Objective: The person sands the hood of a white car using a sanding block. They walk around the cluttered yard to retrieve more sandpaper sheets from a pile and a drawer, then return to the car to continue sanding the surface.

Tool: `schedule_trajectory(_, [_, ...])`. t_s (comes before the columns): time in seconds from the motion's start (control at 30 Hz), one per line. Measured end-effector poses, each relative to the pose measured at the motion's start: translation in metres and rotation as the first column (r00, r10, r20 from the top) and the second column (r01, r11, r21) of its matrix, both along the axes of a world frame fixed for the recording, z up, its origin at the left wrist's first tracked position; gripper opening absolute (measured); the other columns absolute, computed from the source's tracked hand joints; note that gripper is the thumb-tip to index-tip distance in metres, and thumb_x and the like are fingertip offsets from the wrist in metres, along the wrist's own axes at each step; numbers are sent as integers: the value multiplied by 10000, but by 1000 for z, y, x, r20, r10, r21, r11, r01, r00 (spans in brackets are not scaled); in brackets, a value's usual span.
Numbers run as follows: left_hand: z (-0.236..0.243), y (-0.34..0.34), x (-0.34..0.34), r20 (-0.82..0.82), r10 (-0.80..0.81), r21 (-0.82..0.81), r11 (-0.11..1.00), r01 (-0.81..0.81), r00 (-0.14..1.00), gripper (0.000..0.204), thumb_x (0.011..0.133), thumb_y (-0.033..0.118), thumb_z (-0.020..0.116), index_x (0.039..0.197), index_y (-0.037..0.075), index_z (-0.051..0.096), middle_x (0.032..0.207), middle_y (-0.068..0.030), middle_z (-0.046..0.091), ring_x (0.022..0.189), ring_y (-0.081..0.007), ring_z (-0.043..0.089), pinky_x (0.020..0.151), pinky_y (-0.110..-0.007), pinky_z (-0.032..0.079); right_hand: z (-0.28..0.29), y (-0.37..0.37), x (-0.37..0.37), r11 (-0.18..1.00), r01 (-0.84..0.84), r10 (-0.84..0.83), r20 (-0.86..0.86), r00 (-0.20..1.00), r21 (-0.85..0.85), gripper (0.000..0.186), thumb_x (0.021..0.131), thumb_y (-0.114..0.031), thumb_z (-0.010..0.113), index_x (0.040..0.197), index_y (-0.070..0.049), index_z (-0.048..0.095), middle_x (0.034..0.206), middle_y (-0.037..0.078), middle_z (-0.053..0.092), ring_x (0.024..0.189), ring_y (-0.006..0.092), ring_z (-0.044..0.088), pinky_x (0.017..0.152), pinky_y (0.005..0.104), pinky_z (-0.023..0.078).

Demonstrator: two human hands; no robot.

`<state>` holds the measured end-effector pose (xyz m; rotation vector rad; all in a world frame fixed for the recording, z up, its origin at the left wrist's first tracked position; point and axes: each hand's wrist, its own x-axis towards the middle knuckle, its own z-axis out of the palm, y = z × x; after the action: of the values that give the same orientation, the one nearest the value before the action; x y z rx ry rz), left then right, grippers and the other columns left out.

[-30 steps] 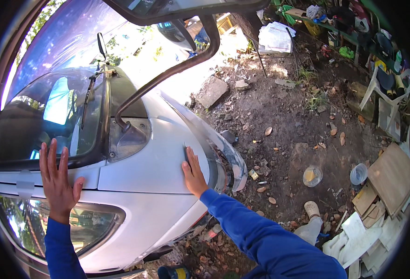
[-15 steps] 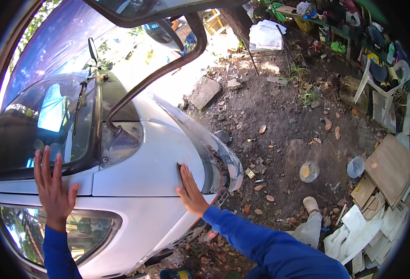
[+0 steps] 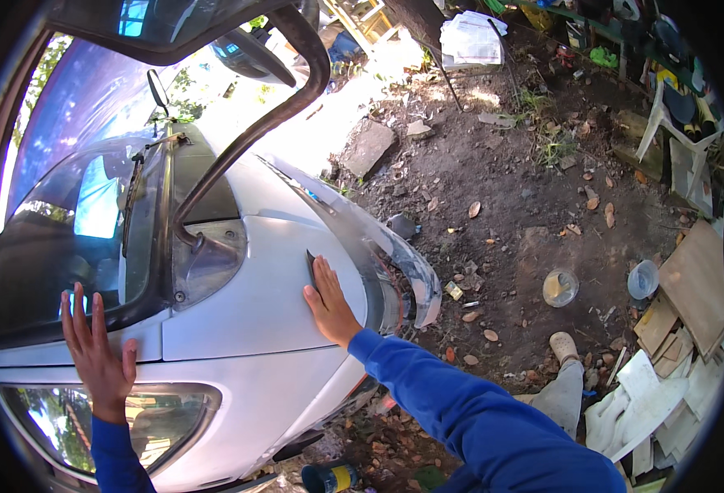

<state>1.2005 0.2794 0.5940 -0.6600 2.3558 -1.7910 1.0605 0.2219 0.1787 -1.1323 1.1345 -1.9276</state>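
My left hand (image 3: pixel 101 355) rests with fingers spread on the white vehicle (image 3: pixel 247 403), beside the windshield's lower corner and above the side window (image 3: pixel 156 415). My right hand (image 3: pixel 331 308) lies flattened, fingers together, on the white front panel (image 3: pixel 267 296). A dark edge of what looks like sandpaper (image 3: pixel 311 257) pokes out past its fingertips; the palm and fingers hide the rest. Under my right wrist runs the seam between the front and side panels.
A bent mirror arm (image 3: pixel 247 135) rises from the vehicle's corner. On the leaf-strewn soil stand a clear round tub (image 3: pixel 560 288) and a translucent bucket (image 3: pixel 643 280). Broken boards (image 3: pixel 695 267) pile up at right. Below the vehicle is a dark can (image 3: pixel 329 476) with a yellow label.
My right hand has slid farther up the front panel, away from the seam, along with the dark piece. My left hand stays on the vehicle. The whole view has shifted slightly.
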Motion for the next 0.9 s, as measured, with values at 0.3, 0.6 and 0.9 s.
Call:
schedule_trajectory(0.3, [0, -3, 1, 7, 3, -6, 1000, -3, 1000, 692, 1031, 553, 343, 1547, 91, 351, 1593, -210, 315, 1488, -435, 240, 1195, -558, 225, -5, 1, 18, 993, 92, -87, -66, 994, 72, 778, 1066, -466, 338, 1570, 64, 76, 1641, 287, 67, 1535, 416, 62, 1233, 510, 71])
schedule_trajectory(0.6, [-1, -5, -2, 14, -4, -3, 1000, 4, 1000, 683, 1029, 536, 362, 1539, 81, 362, 1595, -205, 315, 1488, -433, 243, 1196, -554, 225, -37, -18, 16, 967, 130, -132, -7, 991, 218, 690, 1061, -352, 428, 1532, 106, 216, 1609, 326, 159, 1517, 437, 138, 1225, 516, 131])
schedule_trajectory(0.9, [0, -7, 4, 16, -38, 22, 999, 37, 999, 653, 1036, 511, 356, 1550, 108, 345, 1598, -174, 325, 1495, -407, 246, 1195, -542, 230, -40, -28, 5, 936, 48, -88, 101, 991, 348, 646, 1051, -314, 465, 1510, 102, 281, 1585, 304, 259, 1506, 403, 210, 1221, 494, 172])
